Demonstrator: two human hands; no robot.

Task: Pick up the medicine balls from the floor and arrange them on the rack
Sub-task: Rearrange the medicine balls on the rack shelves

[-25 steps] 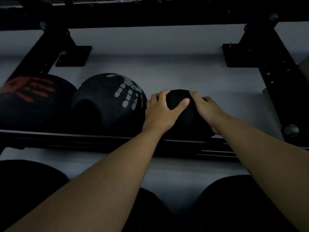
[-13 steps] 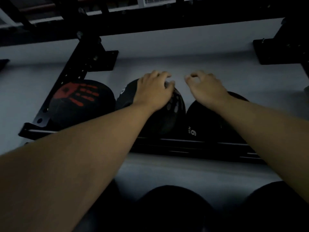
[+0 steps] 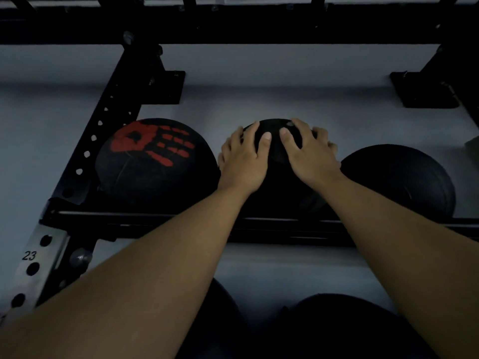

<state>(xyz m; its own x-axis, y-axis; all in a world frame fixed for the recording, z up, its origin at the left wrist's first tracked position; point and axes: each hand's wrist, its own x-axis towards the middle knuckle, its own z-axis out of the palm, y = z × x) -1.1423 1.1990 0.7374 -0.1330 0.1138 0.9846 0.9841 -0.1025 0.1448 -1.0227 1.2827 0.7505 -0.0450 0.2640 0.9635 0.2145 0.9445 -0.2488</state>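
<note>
Three black medicine balls sit in a row on the black rack rail (image 3: 145, 219). The left ball (image 3: 155, 167) carries a red handprint. The middle ball (image 3: 274, 143) lies under both my hands, which grip its top. My left hand (image 3: 243, 161) covers its left side and my right hand (image 3: 309, 154) its right side, thumbs nearly meeting. Any print on the middle ball is hidden. The right ball (image 3: 399, 180) is plain black and stands apart from my hands.
A black perforated upright (image 3: 103, 120) slants behind the left ball, and a grey numbered post (image 3: 31, 260) stands at the lower left. More dark balls (image 3: 337, 330) sit on a lower tier below my arms. A black bracket (image 3: 425, 89) is at the upper right.
My hands left the right ball, lifted, and came down on the middle ball. Its white handprint no longer shows. The view has shifted left.
</note>
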